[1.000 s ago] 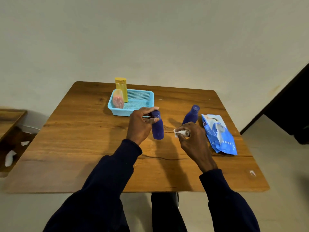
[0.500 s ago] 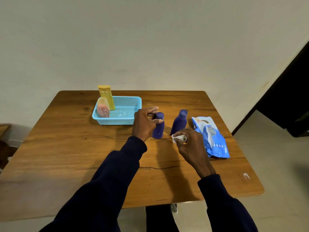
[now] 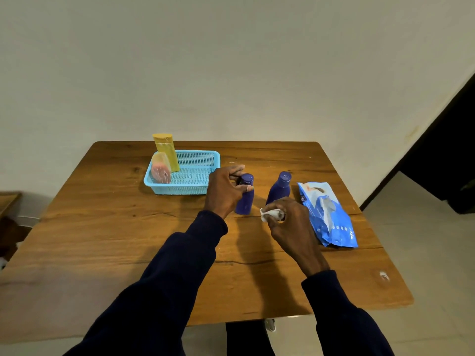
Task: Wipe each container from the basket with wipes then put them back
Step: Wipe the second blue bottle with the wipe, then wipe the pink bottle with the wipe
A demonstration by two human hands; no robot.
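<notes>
While the left hand [image 3: 223, 191] gripped a bottle [image 3: 244, 202] upright just right of the basket [image 3: 180, 187], the right hand [image 3: 290, 222] pinched a balled wipe [image 3: 266, 215] beside it; wiping seemed in hand, needing wipe-to-bottle contact next.

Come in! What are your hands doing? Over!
Left hand grips left blue bottle, upright. Right hand pinches crumpled wipe. Nothing blocks basket.

A wooden bench [image 3: 102, 240] is seen. A blue basket [image 3: 180, 187] is placed near its far edge, a purple bottle [image 3: 245, 201] and a second purple bottle [image 3: 279, 188] at the middle, and a wipes pack [image 3: 331, 219] toward the right edge.
</notes>
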